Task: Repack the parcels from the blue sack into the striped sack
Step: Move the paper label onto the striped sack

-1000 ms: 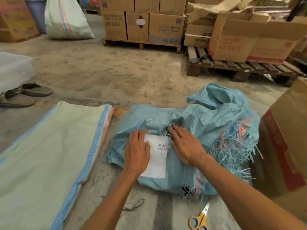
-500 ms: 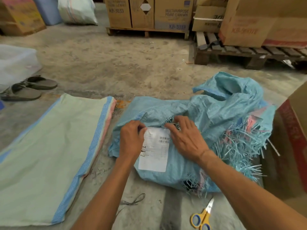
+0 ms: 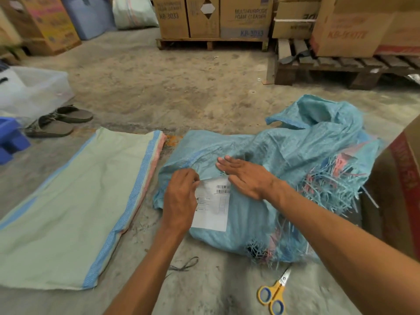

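Note:
The blue sack (image 3: 295, 160) lies crumpled on the concrete floor in front of me, its frayed mouth toward the right. A white shipping label (image 3: 213, 212) is stuck on its near side. My left hand (image 3: 179, 198) has its fingers curled on the label's upper left corner. My right hand (image 3: 247, 176) rests flat on the sack just above the label, fingers spread. The striped sack (image 3: 75, 201), pale green with blue and pink edge stripes, lies flat on the floor to the left. Any parcels are hidden inside the blue sack.
Yellow-handled scissors (image 3: 272, 294) lie near my right forearm. A cardboard box (image 3: 400, 189) stands close on the right. Sandals (image 3: 59, 121), a clear plastic tub (image 3: 34, 89) and a blue item (image 3: 9, 142) sit at the left. Pallets (image 3: 329, 67) with cartons line the back.
My left hand's fingers have curled onto the label's upper left corner. My right hand has shifted up off the label and flattened on the sack. The camera has tilted down.

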Tool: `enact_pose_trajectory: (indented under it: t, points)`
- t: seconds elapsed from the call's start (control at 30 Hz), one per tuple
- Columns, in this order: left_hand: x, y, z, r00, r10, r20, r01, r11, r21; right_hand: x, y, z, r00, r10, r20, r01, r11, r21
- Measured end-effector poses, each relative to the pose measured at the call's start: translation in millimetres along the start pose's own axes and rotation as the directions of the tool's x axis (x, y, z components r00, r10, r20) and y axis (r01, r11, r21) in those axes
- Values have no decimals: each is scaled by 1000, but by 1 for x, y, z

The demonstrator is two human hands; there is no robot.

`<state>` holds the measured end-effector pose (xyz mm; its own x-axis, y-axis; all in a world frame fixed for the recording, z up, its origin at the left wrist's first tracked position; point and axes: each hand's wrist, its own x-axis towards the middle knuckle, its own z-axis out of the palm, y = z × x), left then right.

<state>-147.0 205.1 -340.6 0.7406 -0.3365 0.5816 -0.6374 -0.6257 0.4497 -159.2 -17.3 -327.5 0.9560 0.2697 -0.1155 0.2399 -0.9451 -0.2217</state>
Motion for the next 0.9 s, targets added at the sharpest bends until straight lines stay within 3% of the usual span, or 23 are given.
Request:
enact_pose_trajectory:
  t: [0.1,0.2,0.33,0.5,0.9]
  points:
    - [-12,13,-11,1000,16,23,-14,996,-84,-1,1,-1,1000,13,-13,-12,995,101]
    - [-22,21,-26,995,-49,92,64,984,-164,-1,4,-5,999,23,-41,-17,990,141]
    - [-21,25,-50,991,-112,76,126,969,-211,-5,9,2,998,6,-55,-2,997,73]
    - [-23,41,-67,991,-60,121,86,971,-223,-8,9,9,999,-8,-52,7,1000,-23]
    - [-33,59,-93,979,-202,-19,186,931,-313,-7,5,6,999,31,-14,-32,994,-103]
